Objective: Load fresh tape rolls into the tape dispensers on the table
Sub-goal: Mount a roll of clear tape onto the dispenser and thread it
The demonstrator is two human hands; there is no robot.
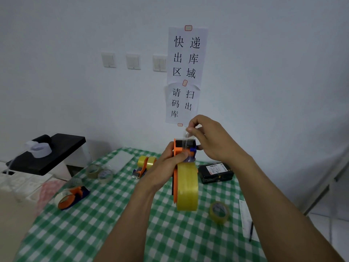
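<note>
Head view: left hand (166, 167) grips the orange dispenser (178, 148), yellow roll (188, 188) mounted; right hand (213, 140) pinches the tape end (187, 135), threading seemingly unfinished.

The left hand (164, 167) covers part of the dispenser (177, 150); print on the parcel (217, 175) is unreadable.

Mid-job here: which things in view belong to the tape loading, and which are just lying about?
For the job: held dispenser, yellow tape roll in it, tape end, left dispenser, far dispenser, loose roll.
Lying about: black parcel, pen, wall notices.
</note>
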